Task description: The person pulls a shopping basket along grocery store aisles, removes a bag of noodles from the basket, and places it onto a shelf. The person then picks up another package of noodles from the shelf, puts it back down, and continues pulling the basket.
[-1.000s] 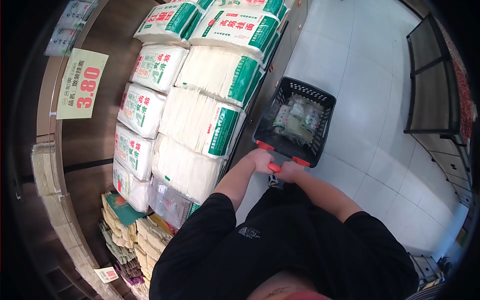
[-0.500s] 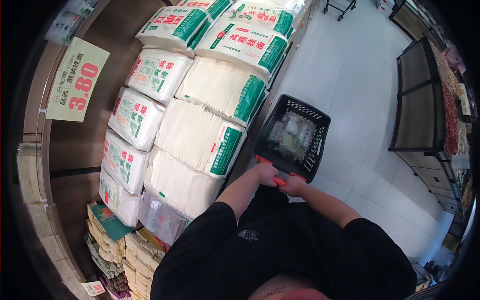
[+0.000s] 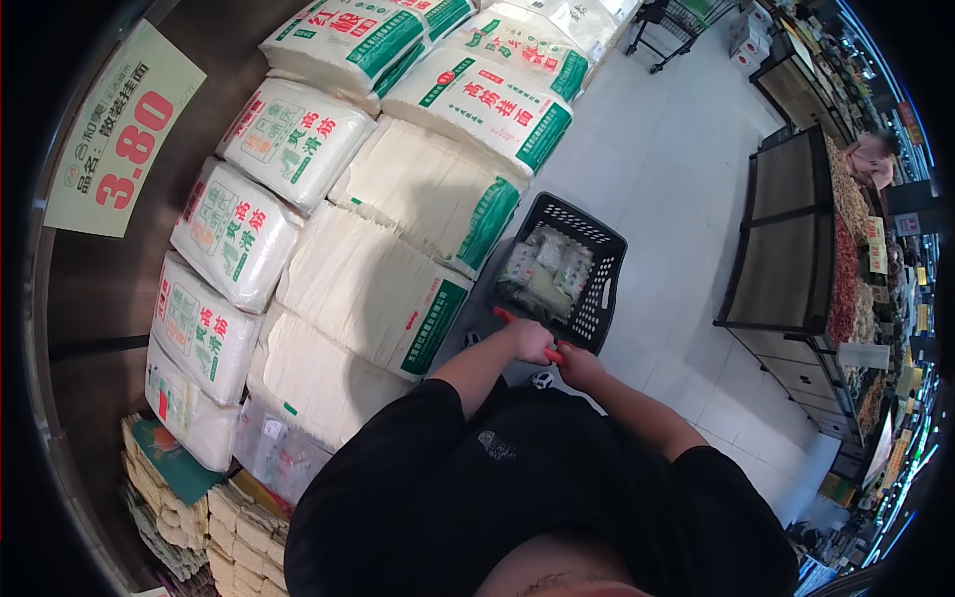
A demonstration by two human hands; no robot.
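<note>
Both of my hands hold the red handle [image 3: 553,355] of a black basket [image 3: 609,261], close together near the middle of the view. My left hand [image 3: 531,341] is wrapped round the handle on the left side, and my right hand [image 3: 580,366] closes on it just to the right. Inside the basket lie several clear bags [image 3: 548,271] with pale contents. The basket is beyond my hands, low over the tiled floor, beside the display of packaged noodles [image 3: 360,261].
White noodle packs [image 3: 237,231] stand stacked on the left, under a price card [image 3: 123,129]. Bundled dried goods [image 3: 244,537] lie lower left. A shopping cart [image 3: 668,32] stands beyond. Dark bins [image 3: 786,234] line the right, with another person [image 3: 872,162] behind them.
The view has turned, so the basket and noodle packs sit further left. More of the right-hand bins, the cart and the other person show. Both hands have kept hold of the handle.
</note>
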